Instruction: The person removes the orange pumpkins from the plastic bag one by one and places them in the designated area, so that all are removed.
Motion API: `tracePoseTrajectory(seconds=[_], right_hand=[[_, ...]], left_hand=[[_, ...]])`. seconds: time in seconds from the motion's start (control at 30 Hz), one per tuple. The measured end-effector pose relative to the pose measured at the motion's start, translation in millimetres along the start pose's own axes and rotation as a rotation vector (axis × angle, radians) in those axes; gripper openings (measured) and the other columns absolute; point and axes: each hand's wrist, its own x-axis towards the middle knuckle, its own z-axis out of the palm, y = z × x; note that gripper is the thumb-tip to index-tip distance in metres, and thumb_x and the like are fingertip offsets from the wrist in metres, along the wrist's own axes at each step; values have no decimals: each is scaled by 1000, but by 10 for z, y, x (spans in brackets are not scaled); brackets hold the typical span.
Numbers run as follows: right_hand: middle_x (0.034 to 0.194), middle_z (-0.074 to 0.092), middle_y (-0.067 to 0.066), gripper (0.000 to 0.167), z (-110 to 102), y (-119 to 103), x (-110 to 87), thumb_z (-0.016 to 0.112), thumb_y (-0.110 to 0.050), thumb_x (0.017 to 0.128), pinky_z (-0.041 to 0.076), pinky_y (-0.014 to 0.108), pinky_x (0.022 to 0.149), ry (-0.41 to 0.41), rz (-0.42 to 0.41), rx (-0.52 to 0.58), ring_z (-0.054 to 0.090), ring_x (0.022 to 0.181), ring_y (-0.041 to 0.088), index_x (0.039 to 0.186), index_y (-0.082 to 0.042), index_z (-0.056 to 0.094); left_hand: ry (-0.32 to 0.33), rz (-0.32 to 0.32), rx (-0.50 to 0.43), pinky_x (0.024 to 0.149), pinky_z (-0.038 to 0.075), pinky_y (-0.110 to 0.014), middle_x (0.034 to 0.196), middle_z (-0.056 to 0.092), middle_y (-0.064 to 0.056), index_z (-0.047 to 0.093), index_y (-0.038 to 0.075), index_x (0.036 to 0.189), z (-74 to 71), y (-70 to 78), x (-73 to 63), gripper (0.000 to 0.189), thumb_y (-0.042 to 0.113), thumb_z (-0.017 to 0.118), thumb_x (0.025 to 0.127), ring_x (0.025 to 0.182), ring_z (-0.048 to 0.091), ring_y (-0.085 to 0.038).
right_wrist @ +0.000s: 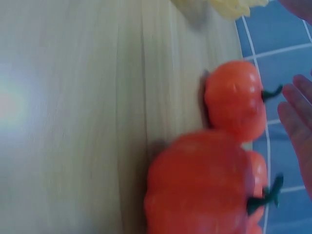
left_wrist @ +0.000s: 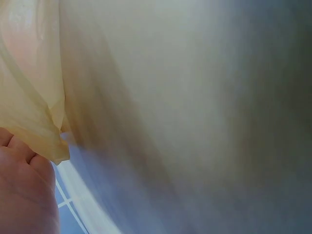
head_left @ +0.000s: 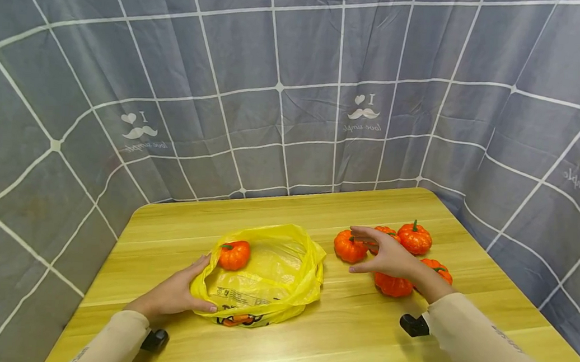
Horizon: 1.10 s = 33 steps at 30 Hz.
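Note:
A yellow plastic bag (head_left: 281, 309) stands with its mouth wide, and one small orange pumpkin (head_left: 235, 255) lies inside at its left. My left hand (head_left: 176, 291) holds the bag's left side, thumb toward the front and fingers toward the back; in the left wrist view the bag's film (left_wrist: 31, 92) covers part of the fingers. On the right, my right hand (head_left: 385, 256) hovers over a group of small orange pumpkins with green stems, thumb and fingers apart, holding nothing. Nearest its fingertips is the leftmost pumpkin (head_left: 350, 248). The right wrist view shows a gap between the fingers and that pumpkin (right_wrist: 235, 100).
Other pumpkins near the right hand include a rear one (head_left: 414, 238), a front one (head_left: 392, 285) and one by the wrist (head_left: 437, 270). Everything rests on a wooden table (head_left: 278, 354). A grey checked curtain (head_left: 304, 120) encloses its back and sides.

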Motion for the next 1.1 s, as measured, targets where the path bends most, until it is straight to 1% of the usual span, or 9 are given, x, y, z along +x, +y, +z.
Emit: tracePoseTrajectory(seconds=[0.13, 0.33, 0.53, 0.7, 0.83, 1.0, 1.1], right_hand=[[149, 47, 21, 91, 89, -57, 89, 91, -25, 76, 34, 56, 111, -8, -26, -18, 44, 136, 39, 149, 1, 44], [149, 49, 17, 89, 212, -168, 214, 92, -25, 75, 35, 53, 112, -2, -61, -42, 45, 136, 37, 148, 0, 46], [151, 47, 14, 88, 374, -315, 340, 90, -28, 77, 35, 52, 112, -54, -71, -38, 43, 138, 37, 150, -4, 46], [151, 47, 17, 87, 522, -425, 438, 89, -24, 79, 36, 51, 112, -96, -120, -16, 44, 138, 38, 150, 0, 45], [152, 46, 16, 87, 653, -485, 504, 88, -24, 80, 34, 48, 114, -137, -145, -9, 42, 139, 35, 150, 2, 44], [151, 48, 14, 85, 809, -578, 566, 88, -22, 80, 34, 45, 114, -147, -160, 19, 43, 139, 33, 149, 1, 46], [151, 48, 12, 84, 901, -625, 593, 88, -21, 80, 34, 43, 114, -162, -158, 25, 44, 139, 32, 149, 0, 46]], left_hand=[[-4, 3, 18, 114, 15, -65, 163, 14, -26, 18, 3, 161, -9, 30, -3, 124, 52, 89, 71, 148, 12, -46], [-12, 5, 36, 114, 16, -65, 163, 13, -26, 17, 4, 161, -7, 62, -1, 125, 53, 89, 71, 148, 12, -46], [-31, 14, 41, 115, 16, -64, 164, 12, -25, 16, 6, 162, 14, 90, -3, 126, 55, 88, 71, 149, 12, -44], [-27, 18, 29, 115, 14, -63, 164, 12, -25, 16, 5, 162, 35, 97, -6, 126, 53, 89, 70, 149, 11, -44], [-47, 18, 19, 116, 13, -63, 164, 10, -24, 16, 5, 161, 66, 103, -22, 126, 52, 89, 71, 149, 10, -44], [-58, 47, 27, 116, 14, -63, 165, 10, -23, 16, 5, 162, 86, 128, -37, 125, 54, 88, 71, 149, 10, -43], [-60, 48, 29, 116, 15, -62, 165, 10, -21, 16, 6, 162, 86, 153, -49, 125, 54, 88, 71, 149, 11, -42]])
